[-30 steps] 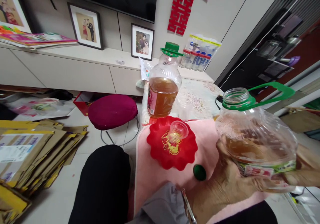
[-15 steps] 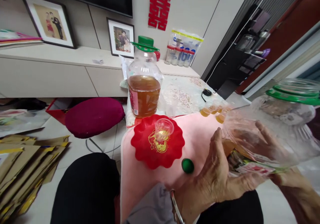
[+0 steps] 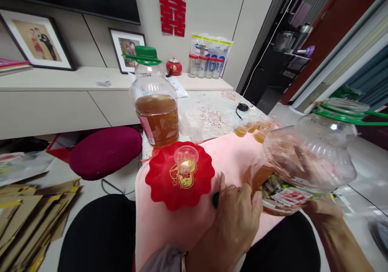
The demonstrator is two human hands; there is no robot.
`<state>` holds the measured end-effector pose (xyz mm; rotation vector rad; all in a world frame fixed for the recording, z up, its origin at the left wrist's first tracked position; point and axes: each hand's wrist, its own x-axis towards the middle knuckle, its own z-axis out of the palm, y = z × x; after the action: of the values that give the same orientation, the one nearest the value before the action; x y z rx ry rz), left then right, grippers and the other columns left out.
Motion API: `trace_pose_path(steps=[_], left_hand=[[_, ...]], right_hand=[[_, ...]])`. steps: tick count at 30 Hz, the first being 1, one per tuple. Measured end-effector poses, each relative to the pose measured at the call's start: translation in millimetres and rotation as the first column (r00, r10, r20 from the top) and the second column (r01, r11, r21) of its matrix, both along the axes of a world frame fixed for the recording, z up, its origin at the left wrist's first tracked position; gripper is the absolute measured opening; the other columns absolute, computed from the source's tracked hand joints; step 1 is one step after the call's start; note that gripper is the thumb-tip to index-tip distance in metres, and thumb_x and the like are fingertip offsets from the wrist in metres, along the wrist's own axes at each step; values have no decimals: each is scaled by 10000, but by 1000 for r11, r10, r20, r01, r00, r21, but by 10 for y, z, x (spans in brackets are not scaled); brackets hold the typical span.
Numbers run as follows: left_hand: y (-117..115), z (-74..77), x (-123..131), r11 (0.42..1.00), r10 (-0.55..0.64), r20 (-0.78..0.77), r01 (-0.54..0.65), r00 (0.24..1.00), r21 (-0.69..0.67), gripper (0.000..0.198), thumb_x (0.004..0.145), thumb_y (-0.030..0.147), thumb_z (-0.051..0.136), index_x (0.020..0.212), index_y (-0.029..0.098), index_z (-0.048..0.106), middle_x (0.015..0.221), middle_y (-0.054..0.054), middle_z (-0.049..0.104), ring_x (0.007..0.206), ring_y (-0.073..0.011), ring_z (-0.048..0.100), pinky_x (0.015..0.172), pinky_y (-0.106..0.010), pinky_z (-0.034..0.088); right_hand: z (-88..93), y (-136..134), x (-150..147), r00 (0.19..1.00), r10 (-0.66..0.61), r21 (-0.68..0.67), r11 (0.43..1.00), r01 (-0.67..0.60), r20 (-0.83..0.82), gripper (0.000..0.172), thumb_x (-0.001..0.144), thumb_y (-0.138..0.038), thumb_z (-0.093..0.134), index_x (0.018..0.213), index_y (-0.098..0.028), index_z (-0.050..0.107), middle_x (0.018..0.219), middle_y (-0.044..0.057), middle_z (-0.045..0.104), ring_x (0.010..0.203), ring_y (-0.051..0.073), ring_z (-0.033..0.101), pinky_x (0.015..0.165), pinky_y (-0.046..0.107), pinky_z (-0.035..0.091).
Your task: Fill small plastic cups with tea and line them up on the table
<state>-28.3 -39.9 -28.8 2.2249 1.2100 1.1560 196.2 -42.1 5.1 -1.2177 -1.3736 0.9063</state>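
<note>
On the right, a clear plastic jug with a green neck ring stands tilted, its mouth uncovered and amber liquid low inside. My right hand supports it from the lower right side, its fingers partly hidden behind the jug. Palm down on the pink cloth, my left hand has its fingers apart beside the jug. It partly covers a small green cap. Left of it lies a red scalloped plate with a clear plastic cup on it.
A second jug, green-capped and holding amber liquid, stands behind the plate. Several small cups of amber liquid sit at the cloth's far edge. Farther back are a black coiled item and red-lidded jars. A maroon stool is at left.
My left hand has come off the jug and moved left onto the cloth by the green cap. The jug remains with my right hand. The view has shifted to the right.
</note>
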Motion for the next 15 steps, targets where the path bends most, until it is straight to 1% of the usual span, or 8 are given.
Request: trace_pose_path(steps=[2,4,6,8,10,12,14,15], left_hand=[[-5,-188,7,999,-35,31,34,999,22,136,966,201,490,962,245,619,714,-4,574,726,-186,603,1180,-642,471],[-6,-348,-5,996,-80,84,78,993,35,197,957,192,522,1099,272,633,784,-8,585,790,-183,607,1228,-604,435],[12,-416,-38,995,-95,94,92,991,35,234,953,192,539,1152,280,626,814,-9,580,804,-179,592,1249,-590,418],[50,-365,-92,994,-101,21,100,995,54,222,958,181,526,1135,272,622,810,-5,564,772,-167,563,1256,-587,412],[92,-218,-165,987,-89,-170,110,981,119,211,969,154,485,1096,257,619,806,-4,557,745,-156,536,1252,-568,427],[125,-39,-246,958,-2,-408,119,913,261,188,979,137,454,1018,236,609,775,2,539,699,-149,502,1227,-526,473],[142,102,-316,891,137,-575,154,807,428,135,993,176,473,985,217,602,753,8,523,668,-144,484,1187,-468,525],[145,143,-343,847,212,-616,172,759,503,110,1000,209,494,999,207,604,751,13,518,665,-141,489,1166,-442,545]], right_hand=[[-2,2,17,998,-7,10,1000,8,-56,1040,658,-785,786,1548,-339,486,1466,114,614,1402,384,535,1168,585,447],[-12,8,28,996,-13,10,1000,14,-91,1082,638,-748,817,1573,-349,449,1479,106,605,1418,380,523,1166,588,450],[-25,14,33,993,-19,7,1000,20,-116,1123,619,-732,838,1589,-349,422,1492,100,595,1433,375,507,1168,584,449],[-34,13,34,991,-25,1,1000,25,-134,1127,616,-723,847,1590,-348,420,1497,100,591,1440,372,500,1173,569,447],[-30,7,28,989,-29,-3,1000,29,-147,1123,613,-723,856,1582,-339,437,1496,110,590,1440,377,499,1178,556,445],[-16,1,12,988,-35,-5,999,35,-153,1139,592,-742,863,1572,-329,458,1489,121,595,1432,390,504,1175,555,450],[2,0,-12,988,-45,-7,999,45,-147,1164,563,-776,857,1562,-321,473,1481,125,601,1419,407,515,1165,566,460],[9,3,-24,989,-54,-8,999,53,-141,1173,551,-796,846,1558,-320,478,1477,125,604,1413,414,520,1158,573,465]])
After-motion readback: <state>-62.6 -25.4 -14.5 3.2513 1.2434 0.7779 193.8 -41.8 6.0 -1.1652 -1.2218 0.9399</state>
